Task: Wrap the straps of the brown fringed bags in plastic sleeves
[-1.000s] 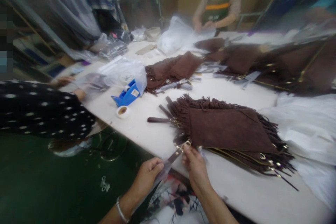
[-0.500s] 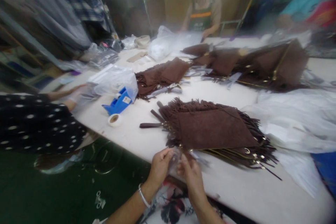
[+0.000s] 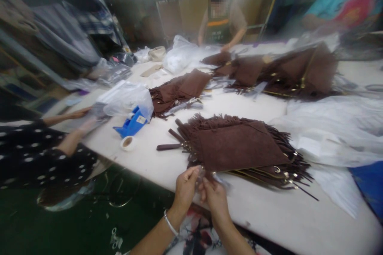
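Note:
My left hand (image 3: 186,185) is closed, thumb against fingers, on a small clear plastic piece (image 3: 201,174) that looks like a little bag. Close beside it, my right hand (image 3: 214,195) also pinches the plastic. Both are at the table's near edge, just in front of a stack of dark brown fringed suede bags (image 3: 239,145) with gold zips and rings. The plastic overlaps the stack's near left corner, and I cannot tell whether it is fastened there. A brown wrist strap (image 3: 169,147) sticks out to the left of the stack.
A blue tape dispenser (image 3: 131,122) and a white tape roll (image 3: 127,143) lie left on the white table (image 3: 149,167). More brown bags (image 3: 185,87) lie behind. White plastic sheeting (image 3: 338,127) spreads at right. A person in dotted clothing (image 3: 44,151) works at left; others stand across the table.
My hands stay together on the plastic, with little movement. The view has shifted slightly. The person at left has moved their hands over a plastic package.

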Tool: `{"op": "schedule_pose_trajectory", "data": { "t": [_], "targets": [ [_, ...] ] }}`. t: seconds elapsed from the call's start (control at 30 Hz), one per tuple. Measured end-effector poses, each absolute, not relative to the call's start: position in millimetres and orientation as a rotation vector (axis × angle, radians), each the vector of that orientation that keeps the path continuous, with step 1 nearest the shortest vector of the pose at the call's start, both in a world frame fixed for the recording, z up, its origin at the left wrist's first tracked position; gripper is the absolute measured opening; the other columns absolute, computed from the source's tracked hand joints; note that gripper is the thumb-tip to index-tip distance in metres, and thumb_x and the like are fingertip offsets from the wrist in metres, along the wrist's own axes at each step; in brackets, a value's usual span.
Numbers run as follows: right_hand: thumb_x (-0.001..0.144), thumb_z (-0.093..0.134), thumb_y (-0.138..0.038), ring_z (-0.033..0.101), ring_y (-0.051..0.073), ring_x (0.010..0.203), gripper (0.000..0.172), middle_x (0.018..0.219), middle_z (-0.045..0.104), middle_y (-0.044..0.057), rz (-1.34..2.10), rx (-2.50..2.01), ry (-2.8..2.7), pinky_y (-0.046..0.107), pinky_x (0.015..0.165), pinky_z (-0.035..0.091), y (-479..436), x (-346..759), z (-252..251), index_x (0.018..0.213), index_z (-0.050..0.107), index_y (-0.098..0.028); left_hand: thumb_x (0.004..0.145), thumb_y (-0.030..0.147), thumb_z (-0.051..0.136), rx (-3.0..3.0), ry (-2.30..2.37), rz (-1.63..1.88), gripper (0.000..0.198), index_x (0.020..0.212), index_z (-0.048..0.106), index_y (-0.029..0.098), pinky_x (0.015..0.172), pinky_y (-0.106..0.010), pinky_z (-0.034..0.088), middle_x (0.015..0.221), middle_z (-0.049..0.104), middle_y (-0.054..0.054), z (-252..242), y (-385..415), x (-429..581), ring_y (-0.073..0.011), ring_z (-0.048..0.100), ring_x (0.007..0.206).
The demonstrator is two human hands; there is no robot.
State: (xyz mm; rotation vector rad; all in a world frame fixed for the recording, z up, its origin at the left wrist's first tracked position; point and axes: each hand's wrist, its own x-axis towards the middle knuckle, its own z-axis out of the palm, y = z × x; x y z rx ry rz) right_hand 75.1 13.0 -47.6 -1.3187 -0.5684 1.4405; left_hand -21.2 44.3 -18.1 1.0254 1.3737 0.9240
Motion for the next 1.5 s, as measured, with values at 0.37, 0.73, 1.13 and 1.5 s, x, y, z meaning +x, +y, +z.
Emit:
{"op": "schedule_pose_trajectory", "data": {
  "t": [0.37,0.73,1.13,1.5],
  "targets": [
    [0.075,0.065,-0.05,0.037,0.007,0.037,0.038,0.041,0.045,-0.006,1.313,-1.31,-0.414,0.019,0.039,0.032,17,72,-50,0.065,0.061,-0.014,0.087,0.044,0.056,1.028,1.328,1.052,0.042,0.117,0.065,0.015,0.096,-0.036,0.044,0.119,0.067,-0.012,-19,38,-20,-0.0268,0.059,0.11],
    [0.073,0.07,-0.037,0.034,0.005,0.037,0.03,0.044,0.046,-0.007,1.331,-1.17,-0.253,0.018,0.038,0.028,22,70,-48,0.059,0.054,-0.016,0.075,0.04,0.073,0.748,1.106,1.052,0.037,0.1,0.067,0.014,0.075,-0.032,0.051,0.088,0.072,-0.01,-10,26,-26,-0.023,0.067,0.08],
    [0.07,0.071,-0.053,0.038,0.006,0.036,0.04,0.053,0.055,-0.005,1.405,-1.366,-0.473,0.018,0.033,0.03,5,88,-44,0.081,0.06,-0.015,0.072,0.04,0.074,0.668,1.159,1.095,0.03,0.083,0.061,0.016,0.056,-0.025,0.046,0.068,0.066,-0.003,-19,28,-15,-0.0149,0.06,0.056],
    [0.077,0.061,-0.053,0.066,0.023,0.079,0.039,0.085,0.073,0.007,1.139,-1.577,-0.794,0.029,0.07,0.051,2,91,-40,0.091,0.068,-0.016,0.075,0.031,0.067,0.913,1.447,1.14,0.019,0.08,0.055,0.017,0.061,-0.024,0.043,0.068,0.061,0.0,-28,28,-7,-0.0149,0.057,0.063]
  ]
}}
